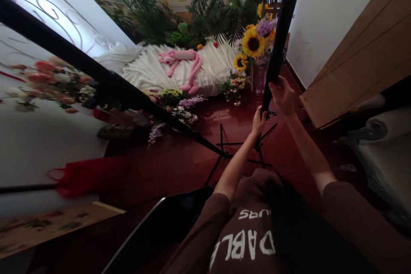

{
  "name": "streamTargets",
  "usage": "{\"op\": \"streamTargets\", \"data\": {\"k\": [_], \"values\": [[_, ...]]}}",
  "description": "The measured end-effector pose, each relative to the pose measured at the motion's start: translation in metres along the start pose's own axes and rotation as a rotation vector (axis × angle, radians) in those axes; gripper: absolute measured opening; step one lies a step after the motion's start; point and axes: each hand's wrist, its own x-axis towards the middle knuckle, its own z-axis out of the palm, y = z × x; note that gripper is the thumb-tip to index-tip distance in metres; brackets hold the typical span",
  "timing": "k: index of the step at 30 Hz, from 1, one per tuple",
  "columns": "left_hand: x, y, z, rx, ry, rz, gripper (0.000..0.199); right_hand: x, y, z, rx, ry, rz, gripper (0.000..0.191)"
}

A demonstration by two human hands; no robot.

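Observation:
A black light stand (281, 30) rises in front of me on the right, its tripod legs spread on the floor. My left hand (258, 122) is closed round its lower pole, beside a small black tightening knob (272, 113). Higher up, my right hand (284, 96) grips the same pole from the right, its fingers curled against it. Part of each hand's fingers is hidden by the pole or by the hand itself. A second black stand (80, 58) slants across the left of the view, touched by neither hand.
Behind the stands, a pink plush toy (189, 56) lies on white draped cloth (215, 70). Sunflowers (253, 43), palm leaves and other flowers surround it. A brown board (359, 51) leans at right near a wrapped roll (385, 126). A red bag (83, 175) is at left.

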Motion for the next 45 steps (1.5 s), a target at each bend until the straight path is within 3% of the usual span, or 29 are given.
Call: {"op": "streamTargets", "data": {"k": [7, 10, 21, 25, 30, 33, 36, 40, 43, 45], "values": [[0.000, -0.004, 0.000, -0.014, -0.005, 0.040, 0.048, -0.070, 0.061, -0.038, -0.037, -0.310, 0.070, 0.041], [0.000, -0.007, 0.001, -0.008, 0.000, 0.025, 0.047, -0.093, 0.083, -0.044, -0.060, -0.388, 0.123, 0.044], [0.001, -0.009, 0.000, 0.001, -0.010, 0.024, 0.048, -0.095, 0.104, -0.013, 0.002, -0.281, 0.172, 0.037], [0.001, -0.008, 0.000, 0.004, -0.002, 0.035, 0.049, -0.087, 0.101, -0.002, 0.023, -0.230, 0.396, 0.035], [0.001, -0.007, -0.001, 0.002, -0.023, 0.030, 0.050, -0.069, 0.097, 0.008, 0.247, -0.155, 0.875, 0.022], [0.001, -0.007, -0.001, -0.005, -0.023, 0.013, 0.048, -0.062, 0.096, 0.007, 0.436, -0.202, 1.116, 0.014], [0.001, -0.005, 0.000, -0.021, -0.011, -0.003, 0.048, -0.064, 0.095, 0.008, 0.584, -0.174, 1.160, 0.014], [-0.004, -0.001, -0.004, -0.087, -0.025, -0.053, 0.054, -0.085, 0.092, 0.019, 0.596, 0.036, 1.198, 0.020], [-0.023, -0.006, -0.022, -0.103, 0.000, -0.110, 0.054, -0.111, 0.089, 0.032, 0.531, 0.012, 1.274, 0.020], [-0.044, -0.017, -0.045, -0.045, 0.077, -0.164, 0.053, -0.128, 0.087, 0.040, 0.513, -0.048, 1.313, 0.019]]}}
